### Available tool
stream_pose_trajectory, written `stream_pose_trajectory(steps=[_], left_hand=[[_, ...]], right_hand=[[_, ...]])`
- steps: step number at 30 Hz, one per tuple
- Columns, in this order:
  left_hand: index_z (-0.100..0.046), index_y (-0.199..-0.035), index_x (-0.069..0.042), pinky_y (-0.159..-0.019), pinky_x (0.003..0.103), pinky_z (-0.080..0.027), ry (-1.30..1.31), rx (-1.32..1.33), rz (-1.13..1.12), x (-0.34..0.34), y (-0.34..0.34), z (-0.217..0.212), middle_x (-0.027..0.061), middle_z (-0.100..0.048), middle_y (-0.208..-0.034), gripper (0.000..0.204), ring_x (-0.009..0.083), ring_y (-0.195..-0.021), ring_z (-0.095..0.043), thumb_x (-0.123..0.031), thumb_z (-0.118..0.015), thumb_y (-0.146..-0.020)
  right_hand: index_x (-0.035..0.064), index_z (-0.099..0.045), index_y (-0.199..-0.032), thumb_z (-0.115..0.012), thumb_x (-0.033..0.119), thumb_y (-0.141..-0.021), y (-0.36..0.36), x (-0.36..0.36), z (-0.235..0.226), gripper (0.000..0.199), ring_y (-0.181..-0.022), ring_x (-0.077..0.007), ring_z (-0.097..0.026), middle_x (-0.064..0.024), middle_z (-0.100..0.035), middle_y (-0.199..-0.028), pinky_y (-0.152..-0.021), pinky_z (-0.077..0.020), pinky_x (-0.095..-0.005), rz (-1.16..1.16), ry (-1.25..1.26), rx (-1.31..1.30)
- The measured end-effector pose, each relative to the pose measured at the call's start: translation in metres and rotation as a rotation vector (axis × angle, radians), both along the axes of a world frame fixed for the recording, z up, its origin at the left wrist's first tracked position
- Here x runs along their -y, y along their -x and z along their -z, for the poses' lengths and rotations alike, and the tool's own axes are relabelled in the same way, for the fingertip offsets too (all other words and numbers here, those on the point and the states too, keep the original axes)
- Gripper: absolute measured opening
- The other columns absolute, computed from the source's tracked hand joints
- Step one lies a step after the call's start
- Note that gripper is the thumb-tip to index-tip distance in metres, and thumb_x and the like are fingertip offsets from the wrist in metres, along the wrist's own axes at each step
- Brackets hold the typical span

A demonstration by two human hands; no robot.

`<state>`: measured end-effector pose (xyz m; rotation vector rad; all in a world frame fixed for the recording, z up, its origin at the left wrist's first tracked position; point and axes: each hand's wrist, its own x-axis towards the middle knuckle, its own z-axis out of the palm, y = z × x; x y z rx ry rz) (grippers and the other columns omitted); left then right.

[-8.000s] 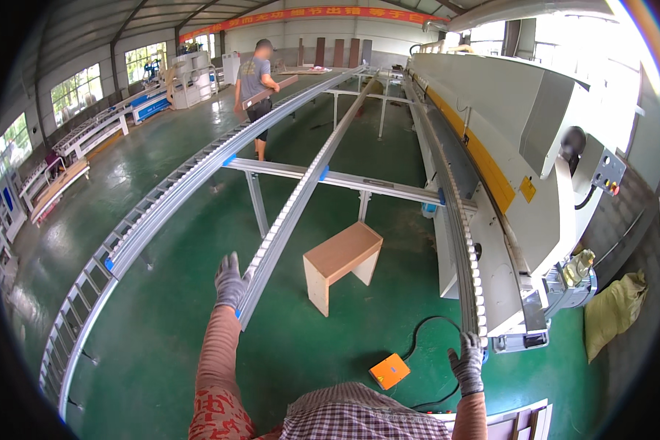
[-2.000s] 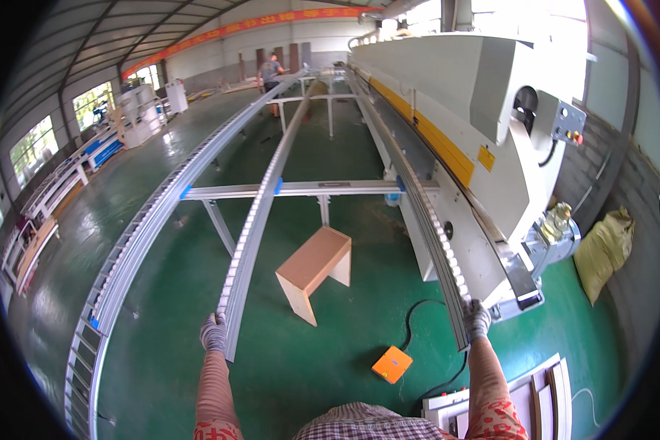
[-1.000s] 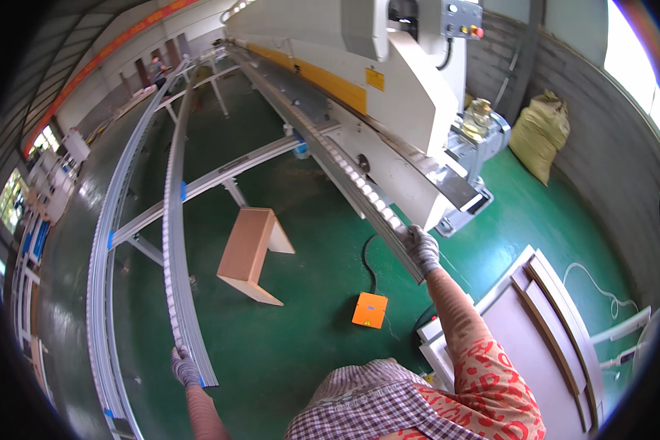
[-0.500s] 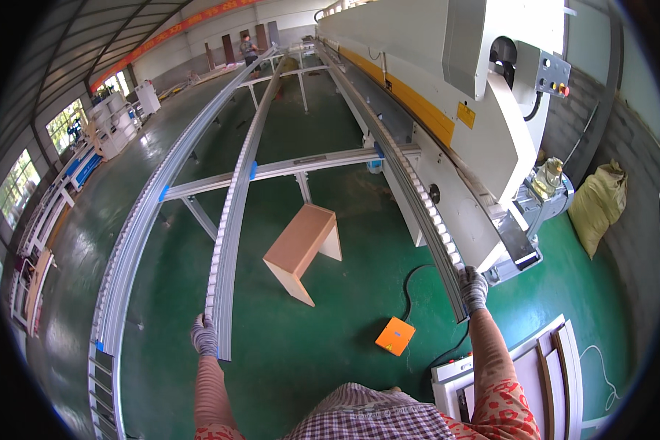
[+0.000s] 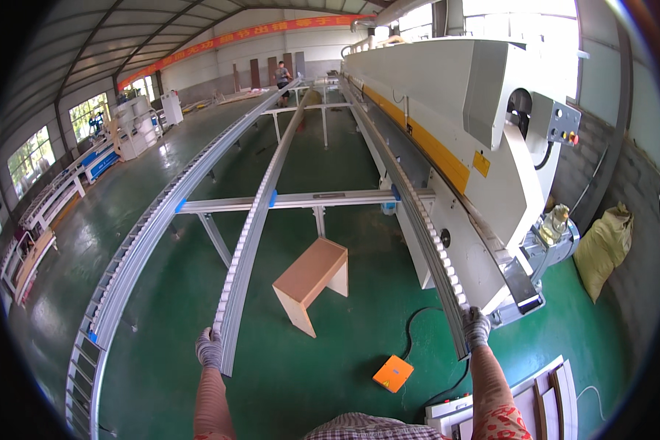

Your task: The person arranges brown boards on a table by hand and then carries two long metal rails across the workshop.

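Observation:
Striped work gloves cover both my hands, and my arms reach forward and apart. My left hand is closed on the near end of the middle roller rail, a long grey metal profile topped with white rollers. On the right, my right hand grips the end of the right roller rail, its fingers curled around the edge and partly hidden. A wider rail runs along the left, untouched. The crossbeam joins the rails farther ahead.
A brown-topped stool and an orange foot pedal with a black cable are on the green floor. A long white and yellow machine flanks the right rail. A yellowish sack leans by the wall; a person stands far off.
The view has tilted upward, so the rails, stool and pedal sit lower and more of the far hall shows. Both hands keep their places on the rail ends.

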<state>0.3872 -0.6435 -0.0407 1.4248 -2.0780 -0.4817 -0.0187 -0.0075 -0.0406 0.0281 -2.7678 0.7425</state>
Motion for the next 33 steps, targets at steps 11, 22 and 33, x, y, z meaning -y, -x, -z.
stream_pose_trajectory(steps=[11,22,33], left_hand=[[-0.069,-0.115,-0.007,-0.088,0.043,-0.053,0.004,0.019,-0.031,0.004,-0.013,0.008,0.021,-0.07,-0.108,0.037,0.0371,-0.098,-0.067,-0.035,-0.062,-0.092],[-0.039,-0.148,-0.01,-0.108,0.04,-0.043,0.044,0.203,0.136,-0.01,-0.024,-0.011,0.0213,-0.051,-0.143,0.078,0.0357,-0.126,-0.054,-0.03,-0.074,-0.082],[-0.04,-0.15,-0.017,-0.111,0.037,-0.041,0.109,0.432,0.377,-0.02,-0.002,-0.035,0.0108,-0.028,-0.161,0.074,0.0327,-0.133,-0.048,-0.025,-0.071,-0.083]], right_hand=[[0.0116,-0.065,-0.104,-0.054,0.044,-0.096,-0.012,0.011,-0.013,0.035,-0.085,-0.0424,-0.066,-0.0204,-0.07,-0.086,-0.078,-0.0514,-0.0498,-0.036,0.088,-0.045],[0.0127,-0.048,-0.142,-0.074,0.032,-0.072,-0.008,0.021,-0.012,0.077,-0.128,-0.0408,-0.05,-0.0207,-0.047,-0.145,-0.106,-0.0437,-0.046,-0.33,-0.259,-0.052],[0.0129,-0.048,-0.144,-0.071,0.032,-0.073,-0.001,0.015,-0.017,0.077,-0.14,-0.0408,-0.037,-0.0194,-0.041,-0.151,-0.116,-0.029,-0.0504,-0.461,-0.43,-0.132]])
